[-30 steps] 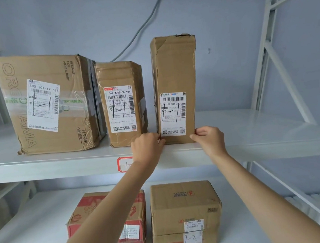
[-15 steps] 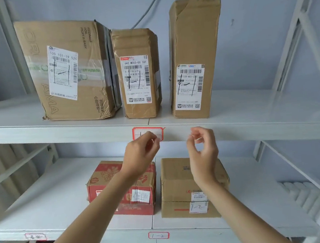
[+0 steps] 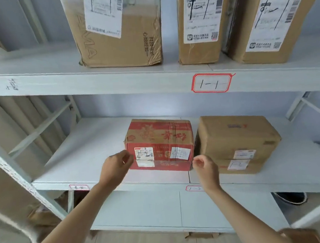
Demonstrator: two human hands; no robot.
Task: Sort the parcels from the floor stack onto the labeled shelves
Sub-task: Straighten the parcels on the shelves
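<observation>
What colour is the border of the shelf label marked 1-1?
Red, around a white field, on the shelf label; the head view shows it clearly.

Head view – close, angled down at shelves (image 3: 152, 78).

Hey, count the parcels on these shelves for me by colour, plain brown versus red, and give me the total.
Plain brown parcels: 4 (upper shelf; lower shelf)
Red printed parcels: 1 (lower shelf)
Total: 5
</observation>
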